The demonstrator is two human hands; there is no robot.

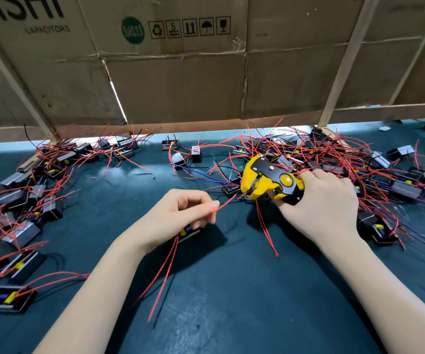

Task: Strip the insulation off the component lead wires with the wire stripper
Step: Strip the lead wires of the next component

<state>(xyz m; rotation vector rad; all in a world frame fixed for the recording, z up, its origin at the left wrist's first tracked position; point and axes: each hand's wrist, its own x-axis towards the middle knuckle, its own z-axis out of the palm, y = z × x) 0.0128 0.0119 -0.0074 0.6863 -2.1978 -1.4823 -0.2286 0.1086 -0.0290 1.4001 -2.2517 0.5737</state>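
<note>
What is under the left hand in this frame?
Under the left hand sits a black component with a yellow part, mostly covered by the fingers. Red lead wires trail from it toward the camera, and the fingertips pinch another red wire. The rest is hidden.

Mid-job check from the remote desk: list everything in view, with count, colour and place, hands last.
wire stripper: one, yellow and black, centre right, gripped by the right hand.
red wire: one, pinched by the left hand, its tip pointing at the stripper's mouth.
held component: one, black with a yellow part, under the left hand.
left pile of components: many, black and grey with red wires, left side of the mat.
right pile of components: many, black and grey, tangled red, blue and black wires, behind the stripper.
mat: one, dark teal, covering the table.
cardboard sheets: several, brown, standing at the back.
left hand: centre.
right hand: centre right.
</note>
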